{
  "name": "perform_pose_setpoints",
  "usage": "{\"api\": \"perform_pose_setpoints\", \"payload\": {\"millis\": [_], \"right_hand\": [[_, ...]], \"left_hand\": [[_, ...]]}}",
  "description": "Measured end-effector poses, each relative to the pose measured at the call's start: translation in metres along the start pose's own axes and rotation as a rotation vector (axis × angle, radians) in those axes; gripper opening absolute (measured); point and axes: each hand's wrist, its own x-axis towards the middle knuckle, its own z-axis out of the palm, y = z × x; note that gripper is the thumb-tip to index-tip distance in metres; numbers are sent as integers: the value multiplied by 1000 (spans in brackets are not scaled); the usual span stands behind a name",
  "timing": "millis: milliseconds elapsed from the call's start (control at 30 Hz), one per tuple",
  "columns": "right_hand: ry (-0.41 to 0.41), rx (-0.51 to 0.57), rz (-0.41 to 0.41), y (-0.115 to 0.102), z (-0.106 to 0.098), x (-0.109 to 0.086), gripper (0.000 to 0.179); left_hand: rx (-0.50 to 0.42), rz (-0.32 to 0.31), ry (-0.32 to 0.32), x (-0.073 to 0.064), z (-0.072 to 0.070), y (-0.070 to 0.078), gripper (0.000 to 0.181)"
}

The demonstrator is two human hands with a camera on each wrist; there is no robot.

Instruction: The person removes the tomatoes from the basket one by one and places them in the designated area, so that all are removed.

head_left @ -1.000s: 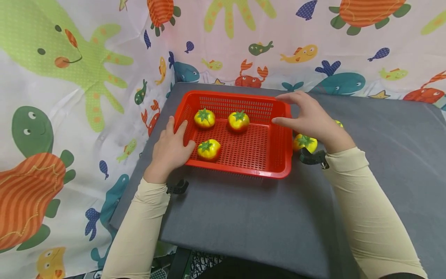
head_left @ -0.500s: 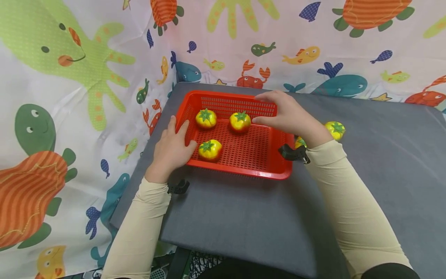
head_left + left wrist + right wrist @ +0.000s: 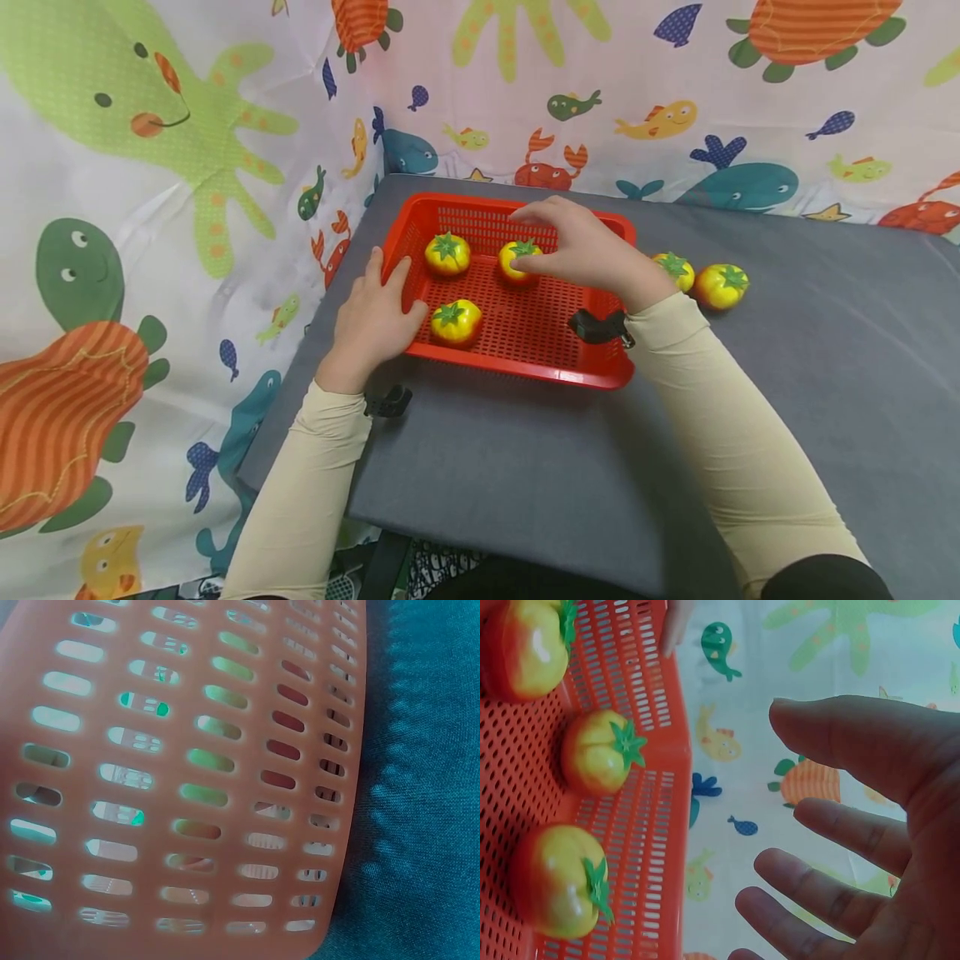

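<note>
A red perforated plastic basket (image 3: 517, 377) holds three red-and-yellow tomatoes with green leaf tops: one at the back left (image 3: 447, 254), one at the front left (image 3: 456, 323) and one toward the back middle (image 3: 512, 260). My left hand (image 3: 372, 321) rests on the basket's left rim, fingers mostly straight. Above the basket hovers my right hand (image 3: 581, 246), fingers spread and nothing between them. In the head view its thumb partly covers the back middle tomato. The right wrist view shows the same hand (image 3: 930, 840) apart from the tomatoes (image 3: 559, 881). The left wrist view shows mainly the basket's slotted wall (image 3: 157, 802).
Two more tomatoes, one nearer the basket (image 3: 675, 268) and one farther right (image 3: 722, 287), lie on the grey tabletop (image 3: 510, 467). A curtain (image 3: 487, 108) printed with sea animals hangs behind and to the left of the table.
My right hand has moved left from the basket's right rim to above the back middle tomato, uncovering the two tomatoes on the table. My left hand has stayed on the left rim.
</note>
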Motion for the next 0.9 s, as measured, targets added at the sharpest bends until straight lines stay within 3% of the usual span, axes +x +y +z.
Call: {"api": "perform_pose_setpoints", "payload": {"millis": [500,900], "right_hand": [[-53,35,-18,-13,19,19,62],[-110,-16,-23,-26,35,39,60]], "left_hand": [[35,19,24,2,-3,0,74],[38,2,22,-1,-1,-2,76]]}}
